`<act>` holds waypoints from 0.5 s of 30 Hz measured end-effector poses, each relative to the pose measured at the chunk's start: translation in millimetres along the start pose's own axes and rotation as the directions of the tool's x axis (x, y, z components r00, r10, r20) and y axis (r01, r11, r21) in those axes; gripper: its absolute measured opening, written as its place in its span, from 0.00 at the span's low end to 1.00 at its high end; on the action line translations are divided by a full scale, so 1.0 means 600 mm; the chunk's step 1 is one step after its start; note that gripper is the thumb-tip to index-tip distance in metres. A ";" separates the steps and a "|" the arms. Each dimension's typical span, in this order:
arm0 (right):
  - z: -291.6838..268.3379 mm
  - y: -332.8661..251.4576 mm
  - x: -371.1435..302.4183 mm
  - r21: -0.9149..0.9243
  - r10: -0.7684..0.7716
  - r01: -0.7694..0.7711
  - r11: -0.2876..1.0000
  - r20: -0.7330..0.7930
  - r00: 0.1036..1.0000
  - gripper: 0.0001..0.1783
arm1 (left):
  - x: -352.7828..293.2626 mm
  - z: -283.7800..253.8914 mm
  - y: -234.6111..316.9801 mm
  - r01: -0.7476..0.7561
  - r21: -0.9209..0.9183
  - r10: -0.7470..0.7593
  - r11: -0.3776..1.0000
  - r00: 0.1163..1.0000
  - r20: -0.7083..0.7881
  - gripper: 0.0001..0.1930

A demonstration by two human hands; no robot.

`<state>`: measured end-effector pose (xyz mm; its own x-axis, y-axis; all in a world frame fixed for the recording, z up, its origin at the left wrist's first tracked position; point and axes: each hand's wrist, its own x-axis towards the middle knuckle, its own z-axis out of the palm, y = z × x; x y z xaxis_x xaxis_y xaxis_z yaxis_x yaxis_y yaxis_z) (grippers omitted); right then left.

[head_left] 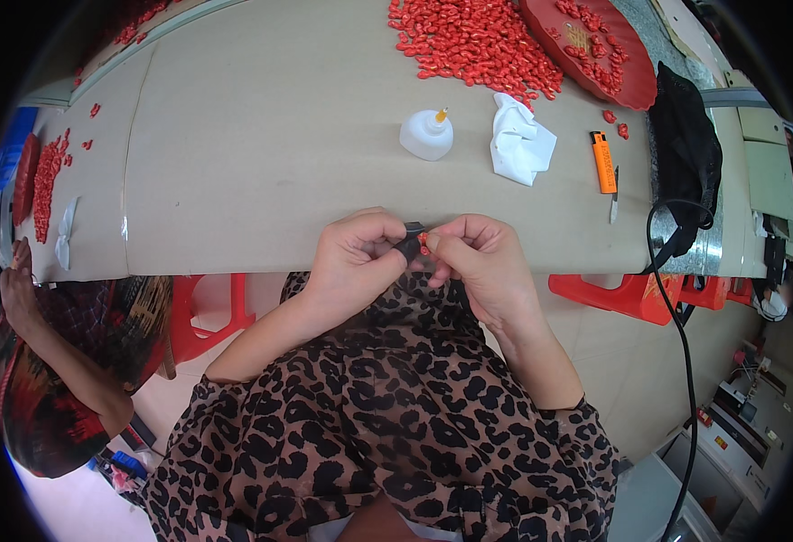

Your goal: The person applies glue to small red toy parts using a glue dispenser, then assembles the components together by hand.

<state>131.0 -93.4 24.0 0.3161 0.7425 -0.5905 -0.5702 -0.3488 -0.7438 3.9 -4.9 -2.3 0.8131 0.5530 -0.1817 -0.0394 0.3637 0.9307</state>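
Just past the table's near edge, my two hands meet over my lap. My left hand [353,253] is closed in a pinch, with black covers [408,242] on the thumb and index fingertips. Between the hands sits a small red knobbly piece [424,240]. My right hand [482,262] pinches it from the other side with thumb and index finger. The fingers partly hide the piece, so its exact kind is unclear. Farther up the table lies a heap of similar red pieces [469,45], against a red scalloped plate [636,90] bearing more of them.
A white squeeze bottle [426,137], a crumpled white tissue [521,144], an orange lighter [604,164] and a small blade [614,199] lie on the table [261,163]. Black cloth [685,144] and a cable [685,361] are at right. A co-worker's arm [62,352] is at left.
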 end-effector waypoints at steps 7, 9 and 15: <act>0.004 -0.001 -0.002 -0.025 -0.010 0.011 1.000 0.020 1.000 0.05 | 0.000 0.002 0.004 -0.010 0.016 0.010 1.000 1.000 -0.009 0.05; 0.004 0.001 -0.002 -0.028 -0.026 0.026 0.999 0.014 1.000 0.05 | 0.000 0.003 0.005 0.003 0.013 -0.003 1.000 1.000 -0.008 0.05; 0.006 0.002 -0.004 -0.036 -0.036 0.037 0.999 0.017 0.999 0.04 | -0.001 0.003 0.004 -0.010 0.028 0.011 1.000 1.000 -0.015 0.05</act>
<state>126.9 -93.5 25.6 0.3234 0.7644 -0.5578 -0.5309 -0.3414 -0.7756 4.2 -5.7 0.5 0.8037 0.5681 -0.1767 -0.0311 0.3368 0.9411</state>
